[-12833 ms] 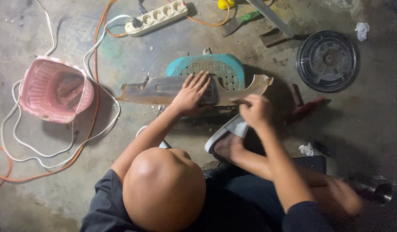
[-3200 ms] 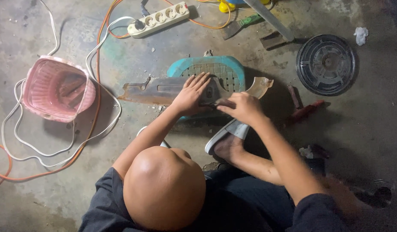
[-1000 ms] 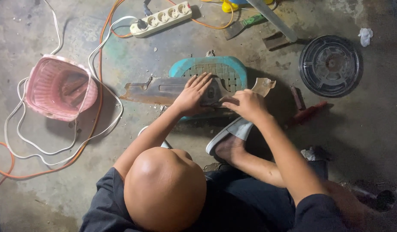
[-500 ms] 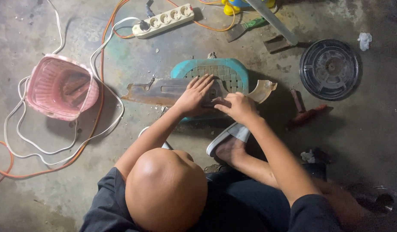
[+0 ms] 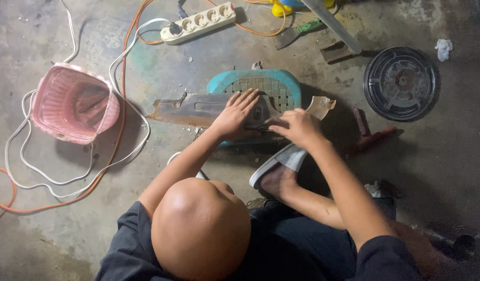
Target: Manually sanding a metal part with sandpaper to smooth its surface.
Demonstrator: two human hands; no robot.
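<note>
A long rusty metal piece [image 5: 183, 109] lies across a low teal stool [image 5: 281, 83] with a woven top. My left hand [image 5: 235, 112] rests flat on the metal piece with its fingers spread, holding nothing. My right hand [image 5: 297, 125] is just to its right, its fingers closed on a small dark piece [image 5: 262, 125] pressed against the metal. A pale, chipped end [image 5: 323, 106] sticks out past my right hand. My foot in a grey sandal [image 5: 281, 158] sits just in front of the stool.
A pink plastic basket [image 5: 73, 104] stands at the left among white cable [image 5: 131, 151] and orange cable [image 5: 120, 52]. A white power strip [image 5: 198, 23] lies at the top. A black round disc [image 5: 401, 83] and a reddish tool [image 5: 372, 138] lie on the concrete at the right.
My right hand has shifted slightly left and back right along the metal piece. My left hand has stayed flat on it.
</note>
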